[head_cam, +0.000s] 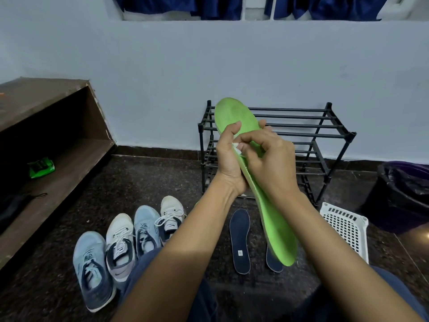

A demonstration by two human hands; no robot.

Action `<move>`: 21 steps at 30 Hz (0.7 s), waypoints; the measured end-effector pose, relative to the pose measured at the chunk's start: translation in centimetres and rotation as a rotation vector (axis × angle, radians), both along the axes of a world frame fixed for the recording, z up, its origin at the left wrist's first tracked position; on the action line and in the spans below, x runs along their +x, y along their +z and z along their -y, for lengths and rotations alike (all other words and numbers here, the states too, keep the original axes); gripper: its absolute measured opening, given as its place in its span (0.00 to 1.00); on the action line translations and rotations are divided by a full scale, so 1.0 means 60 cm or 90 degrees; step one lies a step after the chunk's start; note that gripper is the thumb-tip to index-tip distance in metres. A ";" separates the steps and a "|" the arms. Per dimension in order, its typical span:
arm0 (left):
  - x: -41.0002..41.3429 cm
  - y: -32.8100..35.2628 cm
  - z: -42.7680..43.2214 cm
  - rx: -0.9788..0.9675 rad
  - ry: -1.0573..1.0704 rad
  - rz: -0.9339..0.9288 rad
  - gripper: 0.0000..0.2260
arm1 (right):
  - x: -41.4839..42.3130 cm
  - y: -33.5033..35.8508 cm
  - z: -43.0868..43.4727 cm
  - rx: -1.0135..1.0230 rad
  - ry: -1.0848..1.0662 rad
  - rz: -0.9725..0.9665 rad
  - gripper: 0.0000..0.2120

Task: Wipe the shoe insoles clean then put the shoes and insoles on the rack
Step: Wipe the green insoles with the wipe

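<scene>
insole (277, 228) of green foam is being held tilted in front of the rack (301, 126). left hand (228, 159) is gripping its edge with curled fingers; right hand (271, 163) is pinching a white wipe (237, 148) against it. four shoes (120, 240) and two dark insoles (239, 240) are lying on the floor.

1. Footwear first: two blue shoes (92, 263) and two white shoes (120, 240), so four.
2. One green insole (278, 233), two dark insoles (239, 238) (one half hidden), so three.
3. One white wipe (238, 148), one rack (351, 135), one basket (343, 226), one bin (399, 198), one green packet (41, 167).
</scene>
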State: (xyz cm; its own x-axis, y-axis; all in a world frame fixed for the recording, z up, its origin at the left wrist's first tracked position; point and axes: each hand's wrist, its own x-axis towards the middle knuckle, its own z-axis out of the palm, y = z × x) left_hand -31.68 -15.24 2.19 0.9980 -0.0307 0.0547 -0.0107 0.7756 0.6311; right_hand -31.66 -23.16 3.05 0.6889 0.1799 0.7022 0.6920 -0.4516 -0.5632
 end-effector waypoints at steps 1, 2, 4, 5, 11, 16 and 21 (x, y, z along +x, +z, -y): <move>0.000 0.001 -0.004 -0.016 -0.007 0.005 0.20 | -0.004 0.001 0.003 0.003 0.036 -0.045 0.07; 0.001 0.002 -0.009 -0.034 -0.009 0.012 0.21 | -0.007 0.001 0.006 0.008 0.071 -0.097 0.06; 0.004 0.005 -0.023 -0.067 0.003 0.033 0.23 | -0.012 -0.001 0.012 0.025 0.145 -0.186 0.05; 0.008 0.006 -0.030 -0.081 0.009 0.054 0.24 | -0.016 -0.003 0.014 0.035 0.179 -0.219 0.04; 0.019 0.013 -0.041 -0.117 0.030 0.095 0.27 | -0.032 -0.011 0.005 0.071 0.147 -0.206 0.02; 0.009 0.009 -0.019 -0.103 0.022 0.062 0.26 | -0.017 -0.014 -0.002 0.057 0.036 -0.166 0.03; 0.002 0.003 -0.002 -0.052 0.035 -0.007 0.21 | -0.008 -0.002 -0.014 -0.033 -0.088 -0.077 0.04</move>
